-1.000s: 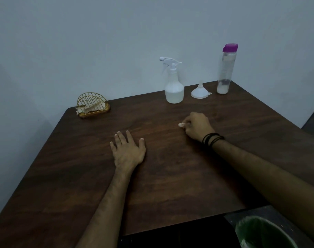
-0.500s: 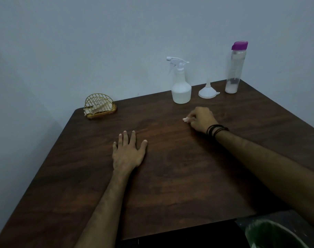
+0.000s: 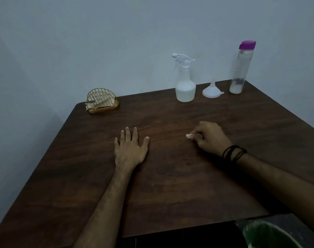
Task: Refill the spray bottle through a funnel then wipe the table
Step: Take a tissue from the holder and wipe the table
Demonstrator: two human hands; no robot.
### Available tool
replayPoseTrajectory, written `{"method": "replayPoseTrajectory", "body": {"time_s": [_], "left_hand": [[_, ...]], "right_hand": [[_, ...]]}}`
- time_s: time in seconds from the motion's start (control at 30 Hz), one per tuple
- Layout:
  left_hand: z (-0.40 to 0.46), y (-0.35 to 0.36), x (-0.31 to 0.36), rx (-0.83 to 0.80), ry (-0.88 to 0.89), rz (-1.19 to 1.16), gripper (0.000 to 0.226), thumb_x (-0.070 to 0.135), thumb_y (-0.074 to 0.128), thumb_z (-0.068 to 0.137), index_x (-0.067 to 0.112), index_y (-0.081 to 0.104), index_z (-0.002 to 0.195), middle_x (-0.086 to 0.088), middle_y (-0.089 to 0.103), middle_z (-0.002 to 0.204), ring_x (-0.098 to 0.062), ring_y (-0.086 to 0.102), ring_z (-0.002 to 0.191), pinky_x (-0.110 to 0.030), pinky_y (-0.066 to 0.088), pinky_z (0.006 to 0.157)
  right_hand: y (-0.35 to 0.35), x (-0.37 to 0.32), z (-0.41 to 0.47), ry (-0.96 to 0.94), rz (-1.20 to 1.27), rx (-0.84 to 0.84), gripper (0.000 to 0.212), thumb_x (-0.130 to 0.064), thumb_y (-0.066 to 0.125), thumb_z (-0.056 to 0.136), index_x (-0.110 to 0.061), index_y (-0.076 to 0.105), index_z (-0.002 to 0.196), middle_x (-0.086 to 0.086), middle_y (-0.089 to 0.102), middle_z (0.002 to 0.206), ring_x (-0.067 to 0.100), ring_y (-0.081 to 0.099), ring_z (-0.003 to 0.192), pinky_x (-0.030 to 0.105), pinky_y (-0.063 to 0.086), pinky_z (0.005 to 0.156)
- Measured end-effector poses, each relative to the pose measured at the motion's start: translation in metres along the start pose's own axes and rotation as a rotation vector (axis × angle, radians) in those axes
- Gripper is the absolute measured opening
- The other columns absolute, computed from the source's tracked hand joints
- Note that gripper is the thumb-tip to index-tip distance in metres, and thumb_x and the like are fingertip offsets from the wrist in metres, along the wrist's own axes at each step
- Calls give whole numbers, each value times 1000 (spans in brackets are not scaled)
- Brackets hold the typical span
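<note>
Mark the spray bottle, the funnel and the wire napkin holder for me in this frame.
spray bottle (image 3: pixel 185 91): head view, on its rounded lower body.
funnel (image 3: pixel 212 91): head view, on the wide cone, which sits mouth-down.
wire napkin holder (image 3: pixel 102 102): head view, on the gold wire front.

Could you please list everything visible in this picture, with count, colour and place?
spray bottle: one, white, back of table, upright
funnel: one, white, upside down, right of the spray bottle
tall bottle: one, clear with purple cap, back right corner
wire holder: one, gold, back left corner, holding pale napkins
table: one, dark brown wood
bin: one, green, floor at lower right
tissue: one small white wad, on the table
left hand: flat on the table
right hand: pinches the tissue; black bands on wrist
</note>
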State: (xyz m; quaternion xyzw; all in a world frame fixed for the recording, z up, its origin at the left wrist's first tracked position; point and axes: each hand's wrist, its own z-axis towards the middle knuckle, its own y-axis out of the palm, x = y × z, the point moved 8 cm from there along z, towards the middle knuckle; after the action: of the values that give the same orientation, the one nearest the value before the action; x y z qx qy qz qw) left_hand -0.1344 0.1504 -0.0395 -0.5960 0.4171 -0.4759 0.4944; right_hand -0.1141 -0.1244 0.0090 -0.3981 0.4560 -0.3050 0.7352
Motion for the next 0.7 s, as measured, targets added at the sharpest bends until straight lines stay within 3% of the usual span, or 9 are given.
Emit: {"method": "replayPoseTrajectory", "body": {"time_s": [0.1,0.27,0.33,0.43,0.57,0.7], "left_hand": [[1,0,1,12,-6,-8,78,69,12,97,25,3,160,-7,-5,168,-24,-5,155,-49,-2,124],[0,-1,1,46,-1,-18,77,67,13,97,24,5,161,-7,-3,168,-24,-4,155,-48,-2,124],[-1,-2,1,52,9,-22,76,66,14,98,24,6,161,-7,-2,168,-24,-4,155,-48,-2,124],[-1,-2,1,40,13,-34,74,64,14,99,24,5,161,-7,-3,168,-23,-5,155,-47,-3,124],[-1,-2,1,39,12,-40,72,62,14,100,24,3,160,-7,-5,168,-23,-7,155,-47,-4,124],[3,-1,2,55,9,-53,72,61,15,100,24,4,160,-7,-5,168,-23,-8,155,-48,-4,124]], "right_hand": [[1,4,11,79,-3,29,17,-34,69,90,-21,78,94,-14,49,76,3,47,72,20,34,65],[44,-78,-4,-173,67,-42,14,-33,66,91,-25,77,94,-7,59,87,12,55,85,24,40,73],[51,-86,10,-192,74,-68,14,-34,67,90,-26,77,97,-8,59,89,9,55,84,24,44,73],[50,-55,53,-71,35,-85,14,-32,66,92,-23,74,100,-9,54,92,6,51,85,24,46,78],[30,0,95,143,-22,46,18,-28,67,92,-15,76,101,-4,57,95,16,57,94,28,47,83],[49,-35,93,56,3,2,16,-26,64,94,-17,76,99,-5,54,91,12,51,87,25,39,76]]}}
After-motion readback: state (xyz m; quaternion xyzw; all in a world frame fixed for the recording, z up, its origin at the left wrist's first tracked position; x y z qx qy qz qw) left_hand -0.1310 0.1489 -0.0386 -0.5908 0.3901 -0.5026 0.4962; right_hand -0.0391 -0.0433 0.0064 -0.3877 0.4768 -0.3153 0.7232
